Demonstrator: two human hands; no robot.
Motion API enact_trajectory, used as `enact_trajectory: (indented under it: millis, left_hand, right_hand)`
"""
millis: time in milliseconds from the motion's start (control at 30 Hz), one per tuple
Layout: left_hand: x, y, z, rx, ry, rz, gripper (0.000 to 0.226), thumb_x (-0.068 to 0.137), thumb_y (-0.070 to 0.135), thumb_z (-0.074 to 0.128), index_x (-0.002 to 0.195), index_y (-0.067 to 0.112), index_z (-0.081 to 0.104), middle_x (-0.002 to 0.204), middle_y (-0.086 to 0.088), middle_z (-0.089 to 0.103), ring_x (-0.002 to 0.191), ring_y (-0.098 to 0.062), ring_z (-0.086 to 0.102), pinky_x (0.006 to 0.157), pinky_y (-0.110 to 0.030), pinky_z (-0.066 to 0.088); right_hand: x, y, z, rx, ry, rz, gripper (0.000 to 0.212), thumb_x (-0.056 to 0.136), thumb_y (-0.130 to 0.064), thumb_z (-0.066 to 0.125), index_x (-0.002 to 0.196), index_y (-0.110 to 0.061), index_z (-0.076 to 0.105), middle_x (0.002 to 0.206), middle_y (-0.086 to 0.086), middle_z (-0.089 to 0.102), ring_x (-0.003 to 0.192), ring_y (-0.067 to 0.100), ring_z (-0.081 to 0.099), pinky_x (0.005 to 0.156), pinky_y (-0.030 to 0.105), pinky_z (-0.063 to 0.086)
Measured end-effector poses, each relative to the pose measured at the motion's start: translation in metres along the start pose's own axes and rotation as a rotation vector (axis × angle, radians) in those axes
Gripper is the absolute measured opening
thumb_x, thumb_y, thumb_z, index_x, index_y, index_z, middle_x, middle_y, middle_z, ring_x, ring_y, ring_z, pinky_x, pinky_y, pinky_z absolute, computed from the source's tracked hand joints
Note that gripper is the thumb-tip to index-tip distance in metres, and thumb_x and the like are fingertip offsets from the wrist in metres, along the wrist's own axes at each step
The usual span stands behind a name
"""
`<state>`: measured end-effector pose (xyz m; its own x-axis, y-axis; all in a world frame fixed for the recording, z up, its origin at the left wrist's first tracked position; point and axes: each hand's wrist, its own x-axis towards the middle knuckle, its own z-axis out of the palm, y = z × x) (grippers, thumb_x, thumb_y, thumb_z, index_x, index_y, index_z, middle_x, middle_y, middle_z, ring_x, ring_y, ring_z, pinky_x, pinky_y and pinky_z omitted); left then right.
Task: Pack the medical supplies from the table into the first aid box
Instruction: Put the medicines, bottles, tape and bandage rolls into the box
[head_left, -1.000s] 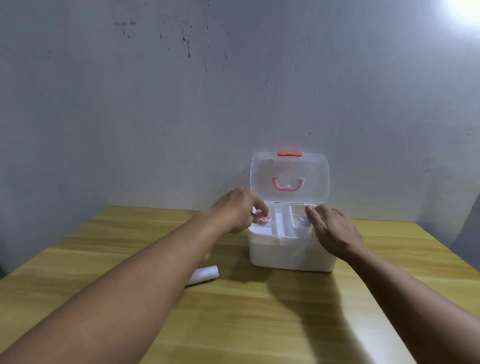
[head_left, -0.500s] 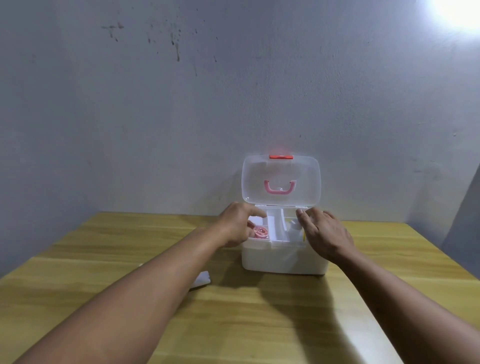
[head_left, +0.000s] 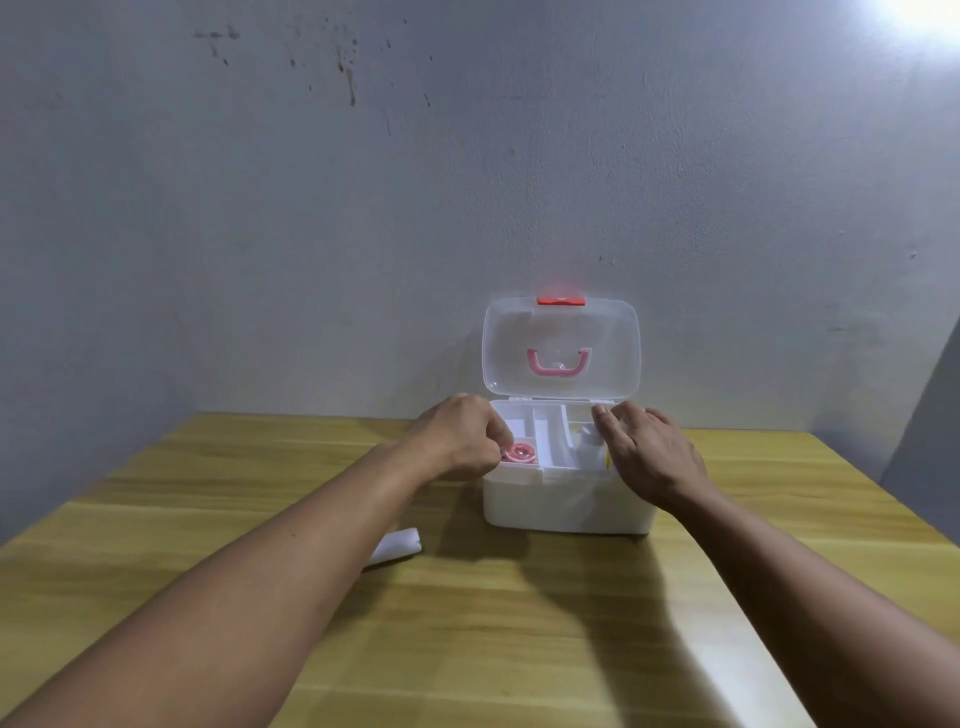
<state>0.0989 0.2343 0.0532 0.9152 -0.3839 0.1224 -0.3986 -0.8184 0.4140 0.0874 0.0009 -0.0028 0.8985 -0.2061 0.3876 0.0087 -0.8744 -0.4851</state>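
The white first aid box (head_left: 566, 506) stands on the table near the wall, its clear lid (head_left: 561, 332) upright and open. A pink tape roll (head_left: 522, 453) lies in the left compartment of the box's tray. My left hand (head_left: 457, 441) curls over that corner, fingertips pinched on the roll's left edge. My right hand (head_left: 649, 457) hovers over the box's right side with fingers apart, holding nothing. Under its fingers a white bottle (head_left: 589, 441) sits in the right compartment. A white bandage roll (head_left: 397, 545) lies on the table, partly hidden by my left forearm.
The wooden table (head_left: 519, 649) reaches to a grey wall just behind the box. The table's right edge runs diagonally past my right forearm. The lid carries a pink handle (head_left: 558, 364) and a red latch (head_left: 561, 300).
My left hand has lowered the pink tape roll from above the box rim into the left tray compartment. My right hand has stayed over the box's right side.
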Motion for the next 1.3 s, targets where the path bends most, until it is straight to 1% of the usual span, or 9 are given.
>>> enact_trajectory:
  millis: [133, 233, 467, 600, 700, 800, 867, 967, 1300]
  left_hand:
    - [-0.007, -0.007, -0.003, -0.024, 0.059, 0.032, 0.036, 0.078, 0.017, 0.061, 0.112, 0.021, 0.072, 0.123, 0.000, 0.064, 0.113, -0.021, 0.059, 0.100, -0.038, 0.048]
    - [-0.021, -0.018, -0.009, -0.021, 0.151, 0.026, 0.042, 0.081, 0.026, 0.064, 0.121, 0.016, 0.065, 0.127, -0.004, 0.062, 0.116, -0.025, 0.059, 0.100, -0.038, 0.047]
    - [-0.060, -0.084, -0.022, 0.247, -0.237, -0.486, 0.061, 0.079, 0.056, 0.065, 0.115, 0.007, 0.062, 0.120, -0.006, 0.064, 0.105, -0.025, 0.060, 0.092, -0.033, 0.048]
    - [-0.079, -0.102, -0.027, 0.132, -0.273, -0.587, 0.076, 0.073, 0.055, 0.073, 0.131, 0.010, 0.054, 0.132, -0.007, 0.058, 0.102, -0.025, 0.057, 0.067, -0.028, 0.047]
    - [-0.085, -0.105, -0.020, 0.034, -0.262, -0.529, 0.078, 0.065, 0.041, 0.085, 0.133, 0.017, 0.055, 0.120, -0.006, 0.063, 0.097, -0.024, 0.064, 0.056, -0.024, 0.045]
    - [-0.087, -0.102, -0.006, 0.072, -0.209, -0.443, 0.049, 0.066, 0.028, 0.086, 0.111, 0.020, 0.071, 0.101, -0.002, 0.066, 0.080, -0.017, 0.063, 0.062, -0.024, 0.050]
    - [-0.087, -0.101, 0.004, 0.155, -0.125, -0.391, 0.033, 0.067, 0.027, 0.083, 0.099, 0.021, 0.076, 0.103, -0.002, 0.070, 0.090, -0.018, 0.065, 0.074, -0.028, 0.053]
    - [-0.081, -0.097, 0.008, 0.152, -0.048, -0.381, 0.023, 0.069, 0.023, 0.081, 0.091, 0.018, 0.076, 0.099, -0.003, 0.069, 0.089, -0.020, 0.064, 0.076, -0.029, 0.052]
    - [-0.003, -0.026, -0.033, -0.050, 0.193, -0.127, 0.021, 0.077, 0.018, 0.077, 0.097, 0.016, 0.075, 0.109, -0.009, 0.068, 0.088, -0.020, 0.054, 0.076, -0.025, 0.039]
  right_hand:
    - [-0.002, -0.003, -0.003, 0.005, -0.011, 0.013, 0.057, 0.093, -0.060, 0.023, 0.109, -0.018, 0.058, 0.118, 0.010, 0.064, 0.119, 0.029, 0.047, 0.083, 0.041, 0.037]
    - [-0.003, -0.004, -0.004, 0.003, -0.016, 0.022, 0.056, 0.094, -0.058, 0.025, 0.111, -0.016, 0.058, 0.119, 0.014, 0.063, 0.121, 0.032, 0.046, 0.086, 0.042, 0.037]
    - [-0.001, -0.004, -0.003, -0.013, -0.017, 0.023, 0.059, 0.094, -0.060, 0.023, 0.111, -0.015, 0.057, 0.117, 0.019, 0.063, 0.121, 0.034, 0.047, 0.087, 0.044, 0.039]
    - [-0.002, -0.005, -0.004, -0.023, -0.020, 0.030, 0.059, 0.094, -0.059, 0.023, 0.112, -0.014, 0.056, 0.119, 0.021, 0.061, 0.120, 0.035, 0.047, 0.086, 0.044, 0.038]
    - [-0.003, -0.005, -0.004, -0.023, -0.027, 0.032, 0.060, 0.093, -0.061, 0.022, 0.113, -0.015, 0.056, 0.121, 0.020, 0.061, 0.122, 0.036, 0.046, 0.089, 0.045, 0.039]
    - [-0.003, -0.005, -0.005, -0.011, -0.030, 0.036, 0.060, 0.093, -0.061, 0.021, 0.113, -0.016, 0.056, 0.122, 0.018, 0.061, 0.126, 0.034, 0.044, 0.091, 0.046, 0.039]
    - [-0.004, -0.006, -0.006, -0.004, -0.033, 0.043, 0.058, 0.094, -0.060, 0.023, 0.113, -0.016, 0.056, 0.122, 0.018, 0.061, 0.127, 0.033, 0.043, 0.090, 0.045, 0.038]
    - [-0.004, -0.007, -0.006, -0.001, -0.032, 0.045, 0.058, 0.093, -0.060, 0.023, 0.113, -0.016, 0.056, 0.121, 0.018, 0.061, 0.125, 0.033, 0.044, 0.089, 0.044, 0.038]
    - [-0.006, -0.009, -0.006, -0.013, -0.015, 0.031, 0.058, 0.094, -0.059, 0.022, 0.116, -0.017, 0.056, 0.122, 0.016, 0.062, 0.123, 0.032, 0.046, 0.087, 0.043, 0.038]
